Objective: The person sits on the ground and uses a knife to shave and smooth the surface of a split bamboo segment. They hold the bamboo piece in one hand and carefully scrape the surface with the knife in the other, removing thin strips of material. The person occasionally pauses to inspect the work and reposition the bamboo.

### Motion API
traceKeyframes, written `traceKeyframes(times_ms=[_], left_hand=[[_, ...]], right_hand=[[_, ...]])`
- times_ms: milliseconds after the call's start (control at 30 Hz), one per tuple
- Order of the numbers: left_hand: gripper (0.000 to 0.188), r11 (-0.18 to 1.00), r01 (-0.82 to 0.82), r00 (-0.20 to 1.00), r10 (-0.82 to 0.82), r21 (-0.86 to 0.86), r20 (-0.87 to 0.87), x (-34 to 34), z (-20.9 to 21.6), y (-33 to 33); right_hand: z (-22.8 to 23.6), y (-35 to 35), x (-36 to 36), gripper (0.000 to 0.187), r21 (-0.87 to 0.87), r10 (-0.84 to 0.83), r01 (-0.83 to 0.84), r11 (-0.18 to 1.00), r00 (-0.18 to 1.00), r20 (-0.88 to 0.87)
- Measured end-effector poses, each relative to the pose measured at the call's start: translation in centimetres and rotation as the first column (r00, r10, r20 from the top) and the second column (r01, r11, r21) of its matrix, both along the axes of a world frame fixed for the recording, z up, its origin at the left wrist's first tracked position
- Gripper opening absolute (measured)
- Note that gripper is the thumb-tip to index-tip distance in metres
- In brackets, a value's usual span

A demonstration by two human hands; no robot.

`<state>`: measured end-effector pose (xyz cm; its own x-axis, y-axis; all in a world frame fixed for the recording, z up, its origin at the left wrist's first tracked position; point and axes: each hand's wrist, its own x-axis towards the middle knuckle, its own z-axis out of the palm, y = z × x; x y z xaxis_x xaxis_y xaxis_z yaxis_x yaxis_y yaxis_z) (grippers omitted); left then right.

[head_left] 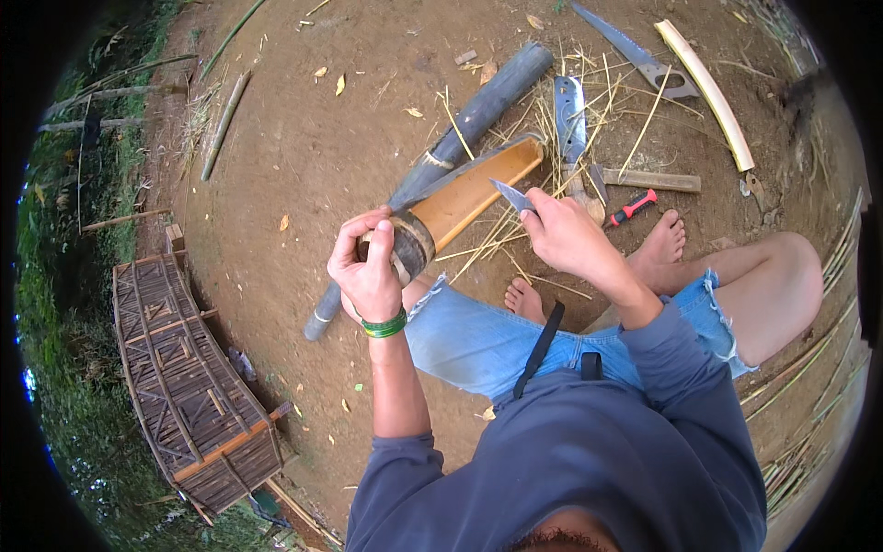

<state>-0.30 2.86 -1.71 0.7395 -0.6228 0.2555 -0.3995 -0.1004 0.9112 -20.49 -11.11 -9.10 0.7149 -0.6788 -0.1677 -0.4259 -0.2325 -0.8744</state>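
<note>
My left hand (370, 267) is wrapped round the near end of a cut bamboo section (478, 195), by its dark node. The section's upper side is cut away, baring a tan hollow, and its far end points up and right. In my right hand (568, 232) is a knife (512, 196), its grip hidden by the fingers. The blade points up-left, close to the right edge of the hollow; I cannot tell whether it touches. Under and behind the section, a dark bamboo pole (483, 109) lies on the ground.
Beyond my right hand lie a broad-bladed machete (570, 120), a hammer (651, 179), a red-and-black handled tool (633, 208) and a handsaw (635, 57) among thin bamboo strips (497, 235). A split bamboo length (706, 92) curves at right. A bamboo-slat platform (189, 368) stands left.
</note>
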Motion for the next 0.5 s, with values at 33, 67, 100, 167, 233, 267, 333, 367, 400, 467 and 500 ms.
traceKeyframes(times_ms=[33, 67, 100, 167, 233, 267, 333, 367, 400, 467, 500], left_hand=[[0.008, 0.999, 0.033, 0.999, -0.033, 0.01, 0.003, 0.5, -0.1, 0.3], [0.008, 0.998, 0.066, 0.998, -0.066, -0.001, 0.006, 1.0, -0.1, 0.3], [0.009, 0.995, 0.1, 0.995, -0.1, -0.008, 0.008, 1.4, -0.1, 0.4], [0.009, 0.989, 0.145, 0.989, -0.145, -0.021, 0.004, 2.0, -0.2, 0.5], [0.009, 0.982, 0.187, 0.982, -0.187, 0.0, 0.017, 2.6, -0.3, 0.4], [0.009, 0.978, 0.209, 0.978, -0.209, 0.01, 0.024, 3.0, -0.2, 0.4], [0.011, 0.955, 0.297, 0.955, -0.297, -0.008, 0.023, 4.0, -0.3, 0.4], [0.011, 0.949, 0.315, 0.949, -0.315, -0.016, 0.002, 4.5, -0.2, 0.4], [0.012, 0.942, 0.335, 0.942, -0.336, -0.027, -0.016, 4.9, -0.1, 0.3], [0.019, 0.953, 0.296, 0.955, -0.295, 0.073, -0.026, 5.0, 0.4, 0.0], [0.025, 0.955, 0.277, 0.961, -0.277, 0.106, -0.014, 4.6, 0.6, -0.2]], right_hand=[[0.0, 0.0, -0.1, 0.02, 0.115, -0.024, 0.02, 0.993, 0.999, 0.03], [0.1, -0.3, 0.1, 0.02, 0.173, -0.024, 0.012, 0.985, 0.997, 0.068], [0.1, -0.3, 0.3, 0.021, 0.232, -0.027, 0.002, 0.973, 0.994, 0.104], [0.0, -0.1, 0.6, 0.021, 0.22, -0.024, -0.013, 0.975, 0.986, 0.165], [-0.3, 0.0, 0.5, 0.022, 0.218, 0.03, -0.062, 0.974, 0.988, 0.148], [-0.6, 0.1, 0.5, 0.023, 0.218, 0.056, -0.086, 0.972, 0.989, 0.14], [-1.8, 0.3, 0.3, 0.025, 0.142, 0.112, -0.118, 0.983, 0.993, 0.048], [-2.1, 0.5, 0.2, 0.026, 0.118, 0.109, -0.112, 0.987, 0.994, 0.029], [-2.5, 0.6, 0.1, 0.026, 0.092, 0.101, -0.102, 0.991, 0.995, 0.011], [-4.1, 0.9, 0.2, 0.024, 0.061, 0.066, -0.064, 0.996, 0.997, -0.044], [-4.9, 1.0, 0.4, 0.024, 0.052, 0.037, -0.034, 0.998, 0.997, -0.063]])
